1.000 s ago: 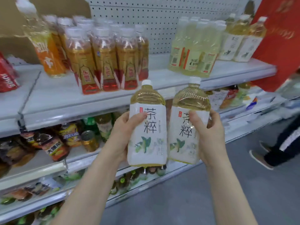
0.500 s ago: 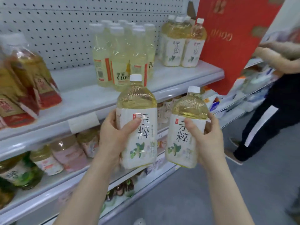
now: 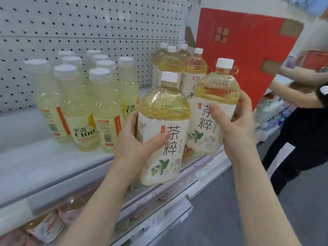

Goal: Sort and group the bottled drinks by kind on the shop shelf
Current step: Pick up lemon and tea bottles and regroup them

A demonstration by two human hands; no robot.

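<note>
My left hand point(image 3: 137, 144) grips a golden tea bottle point(image 3: 164, 121) with a white label and white cap, held upright just in front of the white shelf point(image 3: 44, 164). My right hand point(image 3: 234, 125) grips a second tea bottle point(image 3: 214, 96) of the same kind, held higher and to the right. Directly behind both stand several matching tea bottles point(image 3: 174, 59) on the shelf's right end. To their left is a group of pale yellow C100 bottles point(image 3: 83, 107).
A red cardboard box point(image 3: 245, 50) is held by another person point(image 3: 305, 107) at the right, close to the shelf's end. White pegboard point(image 3: 88, 23) backs the shelf. Lower shelves point(image 3: 159, 201) hold more bottles. Grey floor lies at the lower right.
The view has swung right and closer to the shelf. Both held tea bottles have risen and now sit right in front of the matching tea group; the orange-red bottles have left view.
</note>
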